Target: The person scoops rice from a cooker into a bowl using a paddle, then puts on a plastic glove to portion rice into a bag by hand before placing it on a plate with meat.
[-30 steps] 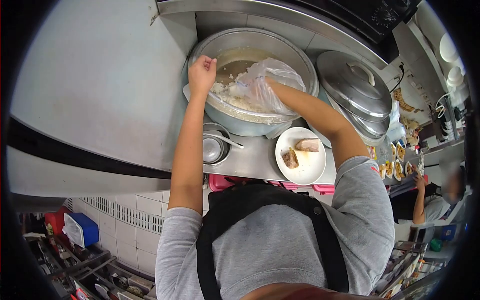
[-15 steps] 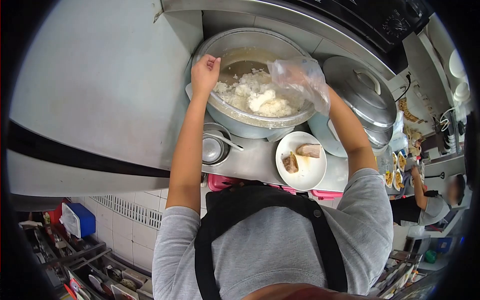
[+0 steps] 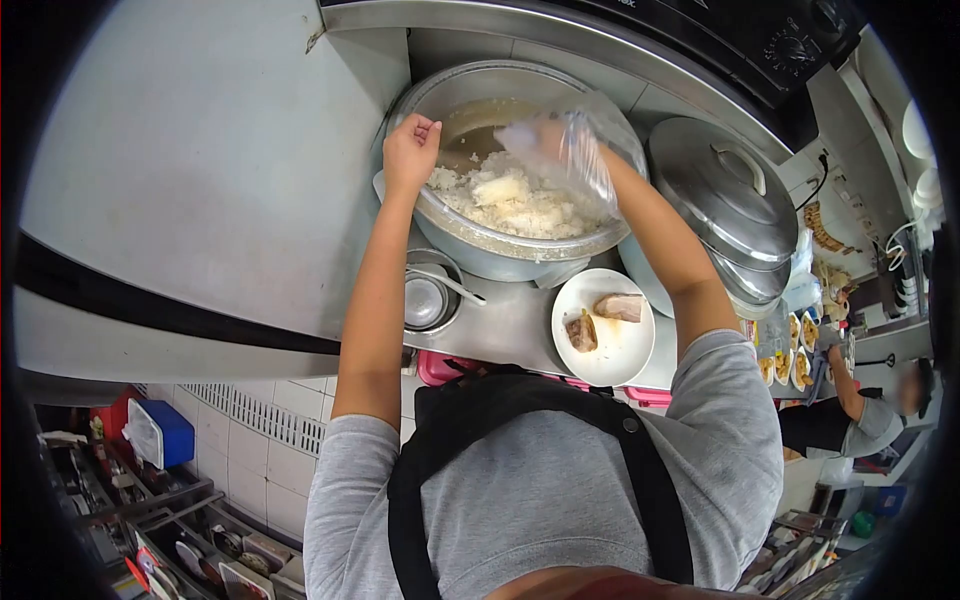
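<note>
A large metal pot (image 3: 480, 262) holds a heap of white rice (image 3: 515, 200), with several clumps on top. My left hand (image 3: 410, 152) is closed over the pot's left rim, fingers curled in and its palm hidden. Inside a clear plastic bag (image 3: 592, 165), my right hand (image 3: 553, 140) hangs over the back of the rice. Motion smears its fingers, and I cannot tell whether they hold anything. In front of the pot a white plate (image 3: 615, 358) carries two pieces of meat (image 3: 618, 307), brownish and pale.
A lidded metal pot (image 3: 715, 190) stands right of the rice pot. Small metal bowls (image 3: 425, 300) with a white-handled spoon (image 3: 462, 288) sit at the counter's left. Filled food trays (image 3: 783, 366) and another person (image 3: 850, 410) are at far right. A grey panel (image 3: 200, 180) borders the left.
My right hand and the bag have moved left over the rice, toward the pot's far side. The clumps of rice have shifted. My left hand stays at the rim.
</note>
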